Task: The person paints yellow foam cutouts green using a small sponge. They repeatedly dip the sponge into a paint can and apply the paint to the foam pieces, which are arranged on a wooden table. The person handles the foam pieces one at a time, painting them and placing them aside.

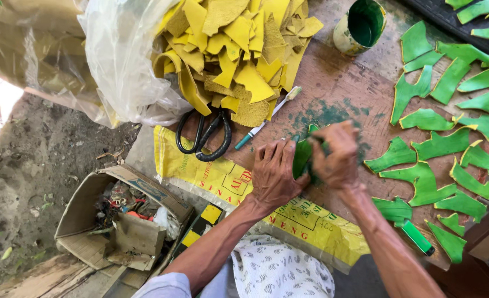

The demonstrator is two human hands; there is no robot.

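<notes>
With our left hand (274,176) pressing and our right hand (337,157) curled around the green-painted piece (303,157) on the table (360,102), we judge it light, floppy and wet-slick, best pinched by its unpainted yellow edges.

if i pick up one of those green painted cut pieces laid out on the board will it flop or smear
The green painted cut pieces look thin and curl at the edges, so probably floppy and light. Their coat shines as if wet, so it may smear; green stains on the brown board suggest that.

Matt yellow leather scraps (239,49), wet-glossy green-painted pieces (443,144)
</notes>
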